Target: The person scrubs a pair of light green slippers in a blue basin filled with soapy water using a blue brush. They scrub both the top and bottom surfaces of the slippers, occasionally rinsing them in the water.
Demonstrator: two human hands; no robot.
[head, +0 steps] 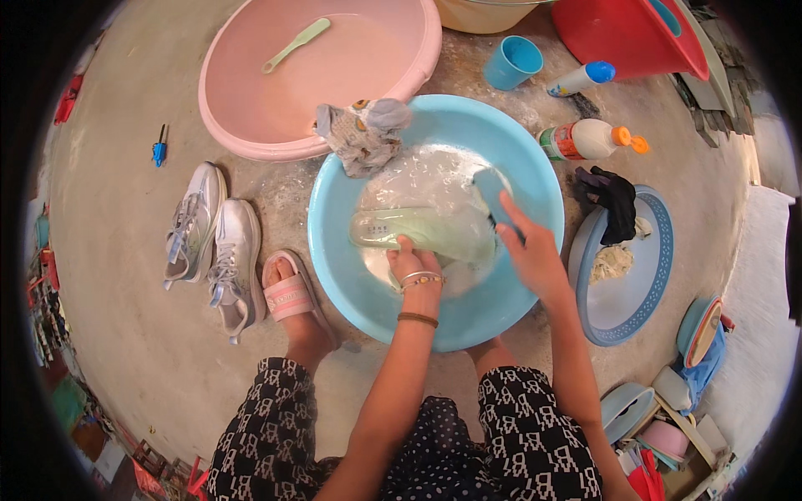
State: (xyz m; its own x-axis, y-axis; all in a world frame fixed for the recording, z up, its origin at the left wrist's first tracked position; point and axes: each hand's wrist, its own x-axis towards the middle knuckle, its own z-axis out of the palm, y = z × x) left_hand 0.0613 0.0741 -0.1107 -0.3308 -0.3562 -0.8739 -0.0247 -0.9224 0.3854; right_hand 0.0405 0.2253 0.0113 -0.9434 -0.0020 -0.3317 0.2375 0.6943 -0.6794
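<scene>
A light blue plastic basin [329, 282] with soapy water stands on the floor between my feet. My left hand [415, 263] grips the near edge of a pale green shoe insole [432, 228], which lies level across the suds. In my right hand [529, 250] is a blue-grey scrubbing brush [495, 197], held over the right end of the insole; its bristles are hidden. A wet patterned cloth [363, 134] hangs over the basin's far left rim, against the pink basin.
A pink basin [210, 106] holding a green-handled brush [297, 44] stands beyond. Grey sneakers [235, 263] sit left. Right are a blue cup [512, 62], a spray can [579, 78], a detergent bottle [583, 139] and a blue oval basket [658, 282] with cloths.
</scene>
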